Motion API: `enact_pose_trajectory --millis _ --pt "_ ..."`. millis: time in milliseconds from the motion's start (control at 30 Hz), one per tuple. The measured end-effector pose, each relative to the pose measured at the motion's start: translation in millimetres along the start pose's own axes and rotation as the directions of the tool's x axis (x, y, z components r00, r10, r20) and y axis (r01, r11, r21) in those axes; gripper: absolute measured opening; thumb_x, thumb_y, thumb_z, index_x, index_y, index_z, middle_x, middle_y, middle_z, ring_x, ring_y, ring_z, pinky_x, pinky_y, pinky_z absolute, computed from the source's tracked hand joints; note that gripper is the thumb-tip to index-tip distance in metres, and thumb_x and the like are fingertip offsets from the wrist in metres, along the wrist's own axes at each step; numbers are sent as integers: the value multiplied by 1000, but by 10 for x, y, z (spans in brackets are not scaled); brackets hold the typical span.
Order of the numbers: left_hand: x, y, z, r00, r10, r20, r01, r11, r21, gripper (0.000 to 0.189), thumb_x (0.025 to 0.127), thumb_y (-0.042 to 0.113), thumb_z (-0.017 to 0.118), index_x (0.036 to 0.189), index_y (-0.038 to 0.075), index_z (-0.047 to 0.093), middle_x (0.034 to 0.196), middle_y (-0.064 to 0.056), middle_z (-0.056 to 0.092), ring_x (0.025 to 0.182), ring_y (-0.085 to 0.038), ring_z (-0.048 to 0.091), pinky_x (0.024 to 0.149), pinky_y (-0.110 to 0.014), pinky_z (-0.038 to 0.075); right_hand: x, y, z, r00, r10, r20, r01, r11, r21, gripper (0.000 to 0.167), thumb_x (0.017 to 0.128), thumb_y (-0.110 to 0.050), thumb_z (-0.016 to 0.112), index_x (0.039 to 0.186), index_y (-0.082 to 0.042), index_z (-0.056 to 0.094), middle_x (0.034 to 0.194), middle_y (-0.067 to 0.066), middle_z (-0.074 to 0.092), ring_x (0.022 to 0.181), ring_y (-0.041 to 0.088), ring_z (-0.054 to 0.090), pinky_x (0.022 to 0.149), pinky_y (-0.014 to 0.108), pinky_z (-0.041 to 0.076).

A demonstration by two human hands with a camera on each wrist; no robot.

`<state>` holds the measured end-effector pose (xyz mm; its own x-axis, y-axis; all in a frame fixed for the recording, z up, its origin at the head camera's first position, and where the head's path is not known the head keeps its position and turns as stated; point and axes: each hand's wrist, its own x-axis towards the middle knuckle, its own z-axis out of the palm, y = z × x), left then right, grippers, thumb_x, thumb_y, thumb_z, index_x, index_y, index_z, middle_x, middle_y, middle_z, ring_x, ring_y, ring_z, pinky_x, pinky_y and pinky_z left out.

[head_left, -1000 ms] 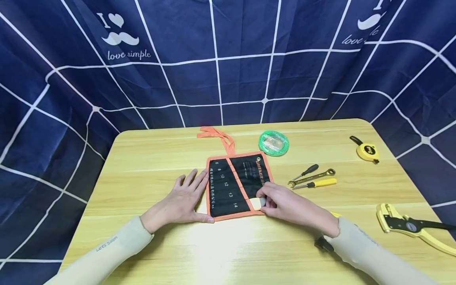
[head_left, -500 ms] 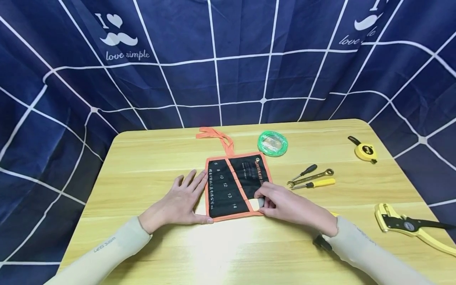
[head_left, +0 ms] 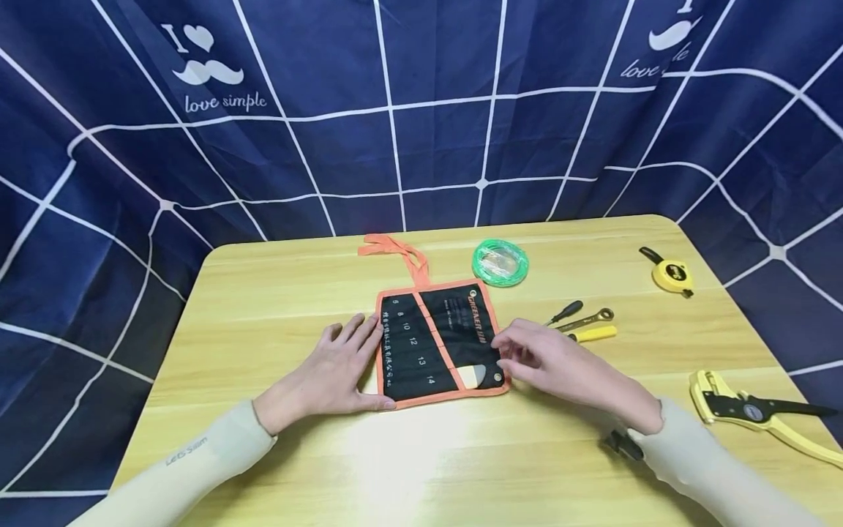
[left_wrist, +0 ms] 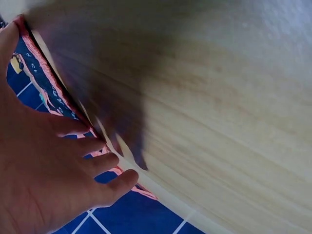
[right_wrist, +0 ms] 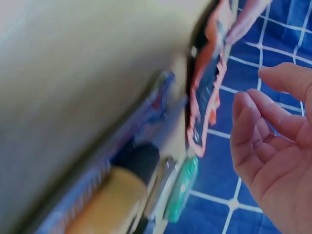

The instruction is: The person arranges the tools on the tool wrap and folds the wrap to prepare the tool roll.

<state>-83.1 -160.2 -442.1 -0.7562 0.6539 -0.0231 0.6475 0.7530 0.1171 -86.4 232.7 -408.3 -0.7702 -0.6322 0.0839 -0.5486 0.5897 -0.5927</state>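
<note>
A black fabric tool pouch [head_left: 454,322] with orange trim and size numbers lies flat on the table. From its lower right pocket shows a pale piece with a rounded grey end [head_left: 471,376], its kind unclear. My left hand [head_left: 336,366] rests at the pouch's left edge, fingers spread and thumb on the lower left corner. By the right edge is my right hand [head_left: 560,362], its fingers loosely bent. The right wrist view shows nothing between that hand's fingers [right_wrist: 243,109]. Beyond it lie a black-handled screwdriver [head_left: 568,311], a wrench [head_left: 602,315] and a yellow-handled screwdriver [head_left: 596,334], partly hidden.
A green wire coil [head_left: 500,263] lies behind the pouch, near its orange tie straps [head_left: 402,250]. To the right are a yellow tape measure [head_left: 672,276] and a yellow-and-black wire stripper [head_left: 744,410]. A dark object [head_left: 622,444] is partly hidden under my right wrist.
My right hand has let go of the pale piece at the pocket and moved right, off the pouch's lower right corner. The left hand keeps its place on the pouch.
</note>
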Motion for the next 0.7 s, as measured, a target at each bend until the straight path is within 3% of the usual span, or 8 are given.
enact_pose_trajectory --millis 200,367,700 --pt "31 15 4 997 19 -74 -15 998 63 119 87 89 63 157 -6 52 157 -23 52 144 -43 47 104 -62 46 -109 35 -181 995 7 -103 -11 999 -35 15 102 -7 77 115 -15 77 98 -15 63 84 4 60 71 28 55" --pt "31 39 12 998 9 -63 -4 997 76 122 86 91 62 159 -7 50 158 -24 50 145 -43 47 101 -60 49 -257 74 -255 987 -2 -158 -9 998 -67 18 99 -5 80 112 -17 77 98 -17 65 84 2 60 71 27 55" --pt "31 41 25 1000 -16 -25 17 998 59 125 86 91 62 164 -6 43 170 -25 39 153 -47 40 106 -62 45 -541 177 -351 972 -25 -232 0 994 -109 31 92 0 84 112 -23 77 94 -22 64 81 -1 58 66 21 50"
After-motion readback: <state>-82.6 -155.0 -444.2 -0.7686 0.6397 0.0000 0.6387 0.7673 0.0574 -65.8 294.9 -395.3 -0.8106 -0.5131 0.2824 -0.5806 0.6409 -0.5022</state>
